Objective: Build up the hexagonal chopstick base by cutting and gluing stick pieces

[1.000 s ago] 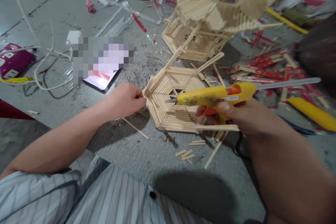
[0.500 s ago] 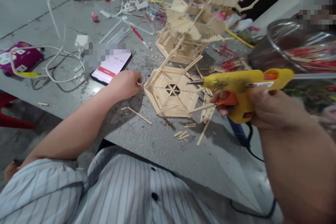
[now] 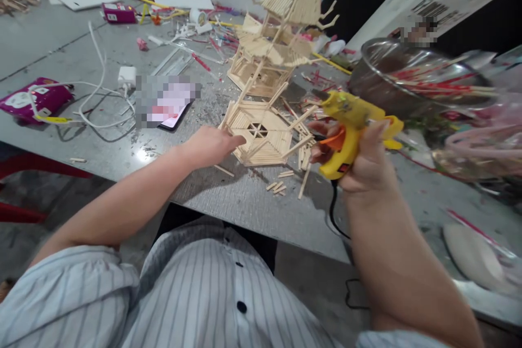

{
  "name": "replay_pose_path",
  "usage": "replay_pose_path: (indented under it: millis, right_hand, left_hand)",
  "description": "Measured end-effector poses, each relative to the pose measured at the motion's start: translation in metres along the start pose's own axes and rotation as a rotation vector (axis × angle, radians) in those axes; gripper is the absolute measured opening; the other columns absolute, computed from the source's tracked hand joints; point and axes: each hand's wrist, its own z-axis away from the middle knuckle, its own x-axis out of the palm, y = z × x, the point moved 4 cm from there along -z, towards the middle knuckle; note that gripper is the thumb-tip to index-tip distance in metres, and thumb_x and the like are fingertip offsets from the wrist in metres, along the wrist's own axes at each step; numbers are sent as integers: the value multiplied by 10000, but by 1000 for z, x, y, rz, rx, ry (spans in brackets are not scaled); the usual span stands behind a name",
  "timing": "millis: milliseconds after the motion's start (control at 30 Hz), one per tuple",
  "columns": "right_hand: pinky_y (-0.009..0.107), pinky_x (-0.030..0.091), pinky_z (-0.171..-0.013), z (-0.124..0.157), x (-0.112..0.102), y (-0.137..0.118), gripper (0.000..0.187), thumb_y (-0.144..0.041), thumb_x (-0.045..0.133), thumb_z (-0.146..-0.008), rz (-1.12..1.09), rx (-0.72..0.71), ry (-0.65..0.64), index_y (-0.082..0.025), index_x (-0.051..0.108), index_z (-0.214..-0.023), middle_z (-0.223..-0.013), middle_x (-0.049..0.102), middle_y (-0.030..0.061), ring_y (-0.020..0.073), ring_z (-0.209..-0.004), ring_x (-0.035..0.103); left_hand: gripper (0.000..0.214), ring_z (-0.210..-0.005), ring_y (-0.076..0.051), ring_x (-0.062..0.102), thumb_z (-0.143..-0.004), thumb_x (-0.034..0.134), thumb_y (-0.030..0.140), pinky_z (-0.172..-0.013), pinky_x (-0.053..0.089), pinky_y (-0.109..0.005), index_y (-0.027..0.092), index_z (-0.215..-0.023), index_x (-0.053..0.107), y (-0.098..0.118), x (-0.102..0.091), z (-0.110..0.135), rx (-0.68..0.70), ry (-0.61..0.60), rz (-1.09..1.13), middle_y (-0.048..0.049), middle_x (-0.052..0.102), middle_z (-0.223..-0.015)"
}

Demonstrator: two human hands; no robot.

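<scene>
A flat hexagonal frame of wooden sticks (image 3: pixel 261 133) lies on the grey table (image 3: pixel 244 206). My left hand (image 3: pixel 210 145) rests against its left edge, fingers reaching to the sticks and partly curled. My right hand (image 3: pixel 361 160) grips a yellow glue gun (image 3: pixel 353 125) by its handle, a finger on the orange trigger, nozzle pointing up and left, just right of the frame. Behind the frame stands a tall stick tower (image 3: pixel 281 38) with tiered roofs.
A phone (image 3: pixel 167 103) lies left of the frame beside white cables (image 3: pixel 93 103) and a magenta packet (image 3: pixel 36 99). Loose stick pieces (image 3: pixel 281 185) litter the near edge. A steel bowl (image 3: pixel 408 79) of red-tipped sticks is at right, over clear bags (image 3: pixel 477 147).
My head lifted, so the table appears farther away. My right hand tilted the glue gun from level to nozzle-up and drew it off the frame. My left hand slid further onto the frame's left edge.
</scene>
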Motion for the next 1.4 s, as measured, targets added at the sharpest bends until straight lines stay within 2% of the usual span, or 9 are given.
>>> replay_pose_path:
  millis: [133,233,433,600,800,1200,1400]
  right_hand:
    - [250,500,-523,2,-1,9,456,-671,674,-537,-40,108,-82,-244,635,-690,-1051,644,3,104,-581,573]
    - [274,497,-551,4,-2,14,477,-693,657,-536,-28,117,-82,-246,629,-701,-1087,631,16,119,-607,569]
    - [271,486,-550,4,1,18,481,-694,668,-514,-16,130,-44,-251,621,-693,-992,636,13,124,-618,554]
    - [261,482,-555,3,0,20,460,-677,674,-526,-43,127,-75,-247,630,-681,-962,634,4,119,-624,561]
    - [281,464,-539,3,-1,21,465,-710,607,-579,12,87,-89,-259,609,-693,-974,630,17,134,-628,557]
    - [270,474,-546,4,1,21,488,-699,672,-495,-19,129,-60,-251,619,-679,-963,619,13,122,-618,554]
    - [252,494,-554,5,3,20,464,-680,670,-530,-47,121,-95,-248,645,-698,-940,622,-2,108,-615,571]
  left_hand:
    - [426,-718,-148,616,-856,376,169,-567,350,-240,245,-1260,485,1,6,-5,51,-12,-52,-73,688,-902]
    - [426,-716,-174,620,-837,383,148,-539,328,-256,227,-1235,511,3,9,-8,84,-18,-70,-83,690,-849]
    - [327,-734,-173,610,-853,373,176,-563,342,-264,209,-1099,586,4,10,-10,68,-19,-55,-91,688,-860]
    - [321,-748,-178,611,-855,357,163,-552,336,-270,192,-1081,583,4,11,-11,63,-17,-71,-81,686,-835]
    - [278,-792,-182,630,-888,352,199,-539,341,-271,179,-1027,592,4,14,-14,52,33,-68,-63,686,-925]
    - [236,-801,-161,634,-886,374,191,-563,370,-244,158,-969,592,4,15,-16,40,55,-74,-61,681,-922]
    - [234,-823,-184,639,-885,369,179,-551,368,-257,153,-969,586,4,15,-16,29,43,-40,-67,679,-930]
